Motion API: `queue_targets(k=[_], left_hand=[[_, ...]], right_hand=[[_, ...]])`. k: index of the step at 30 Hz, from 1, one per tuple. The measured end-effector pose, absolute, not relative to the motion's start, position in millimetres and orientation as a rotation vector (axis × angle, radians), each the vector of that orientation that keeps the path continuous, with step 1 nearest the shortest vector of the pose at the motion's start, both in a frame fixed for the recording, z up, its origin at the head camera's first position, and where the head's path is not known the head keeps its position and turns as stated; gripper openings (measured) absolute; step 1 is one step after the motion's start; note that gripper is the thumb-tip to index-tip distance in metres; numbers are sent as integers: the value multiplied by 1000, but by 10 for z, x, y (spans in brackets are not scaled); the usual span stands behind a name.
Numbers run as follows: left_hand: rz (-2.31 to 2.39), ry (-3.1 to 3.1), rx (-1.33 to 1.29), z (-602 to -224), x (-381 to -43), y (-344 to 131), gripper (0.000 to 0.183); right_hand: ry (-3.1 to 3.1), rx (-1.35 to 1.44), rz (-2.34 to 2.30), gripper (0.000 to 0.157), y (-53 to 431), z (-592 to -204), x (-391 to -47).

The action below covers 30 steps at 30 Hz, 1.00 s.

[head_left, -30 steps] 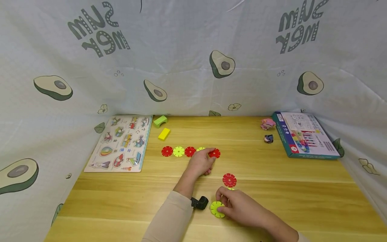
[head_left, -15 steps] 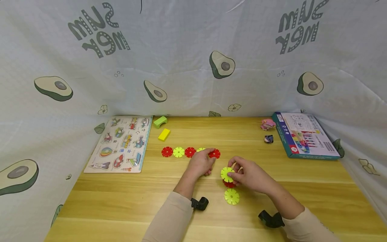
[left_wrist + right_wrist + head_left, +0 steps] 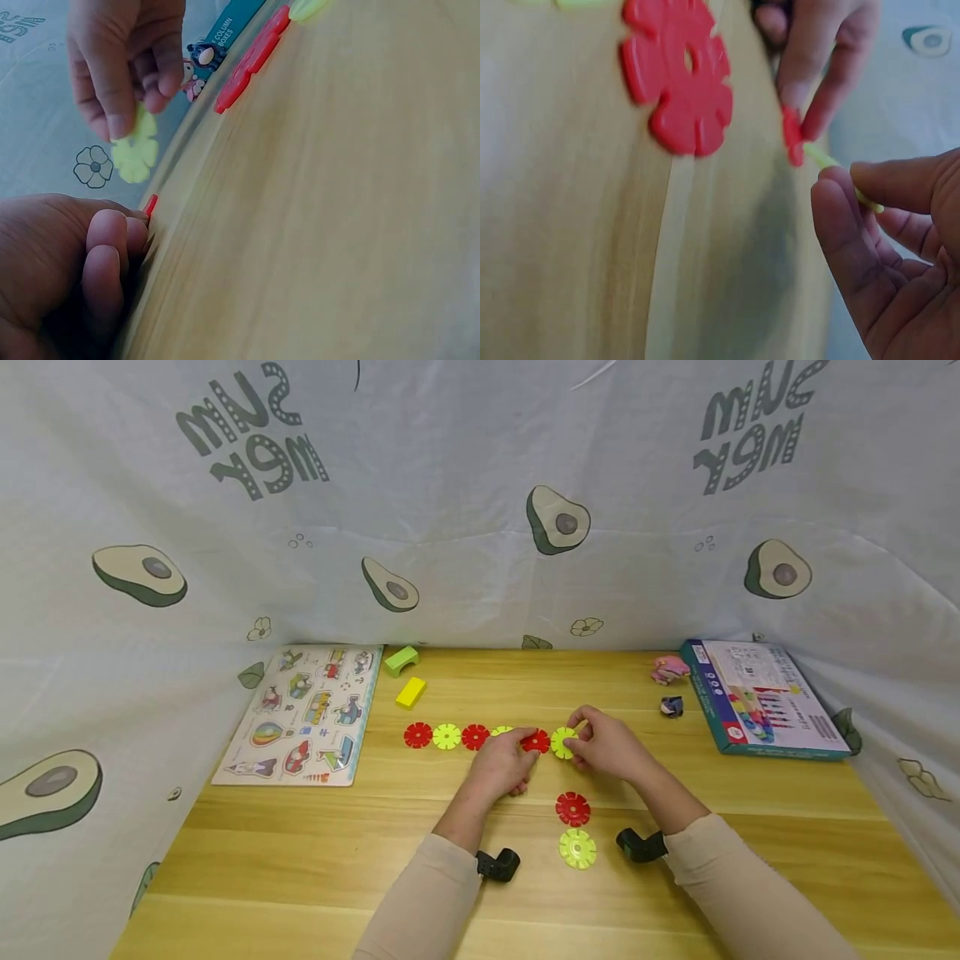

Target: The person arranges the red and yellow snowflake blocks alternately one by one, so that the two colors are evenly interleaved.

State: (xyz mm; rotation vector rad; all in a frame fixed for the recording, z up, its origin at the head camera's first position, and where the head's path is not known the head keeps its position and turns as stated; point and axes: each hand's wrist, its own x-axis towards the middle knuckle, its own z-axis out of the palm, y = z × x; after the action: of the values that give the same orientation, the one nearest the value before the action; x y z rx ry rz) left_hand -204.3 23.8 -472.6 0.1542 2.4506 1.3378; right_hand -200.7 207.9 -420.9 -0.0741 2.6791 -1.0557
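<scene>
My left hand [image 3: 498, 764] pinches a red notched snowflake disc [image 3: 537, 742] between thumb and index finger, at the right end of a row on the table. In that row lie a red disc [image 3: 417, 735], a yellow disc [image 3: 447, 737], another red disc [image 3: 475, 737] and a yellow one mostly hidden by my left hand. Just right of the row, my right hand [image 3: 611, 745] pinches a yellow snowflake disc [image 3: 135, 159]; in the left wrist view it is held above the tabletop. Nearer me lie a loose red disc [image 3: 573, 809] and a loose yellow disc [image 3: 577, 849].
A picture puzzle board [image 3: 300, 714] lies at the left. Behind the row are a green arch block [image 3: 402, 660] and a yellow block [image 3: 411, 692]. Pink [image 3: 670, 669] and dark [image 3: 672, 707] figurines stand by a flat box [image 3: 765, 697] at the right. A printed curtain hangs behind.
My right hand has carried its yellow disc from the near table, over the loose red disc, up to the row's right end. The left hand has stayed on its red disc.
</scene>
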Motion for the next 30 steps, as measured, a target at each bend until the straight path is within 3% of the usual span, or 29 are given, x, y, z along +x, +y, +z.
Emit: queue_targets(k=[18, 30], left_hand=[[1306, 2459, 164, -4677, -2050, 243, 44], [1255, 2516, 233, -4671, -2019, 244, 44]], right_hand=[[2775, 1, -733, 29, 2131, -4371, -2191], [2755, -54, -898, 34, 2202, -4364, -1877]])
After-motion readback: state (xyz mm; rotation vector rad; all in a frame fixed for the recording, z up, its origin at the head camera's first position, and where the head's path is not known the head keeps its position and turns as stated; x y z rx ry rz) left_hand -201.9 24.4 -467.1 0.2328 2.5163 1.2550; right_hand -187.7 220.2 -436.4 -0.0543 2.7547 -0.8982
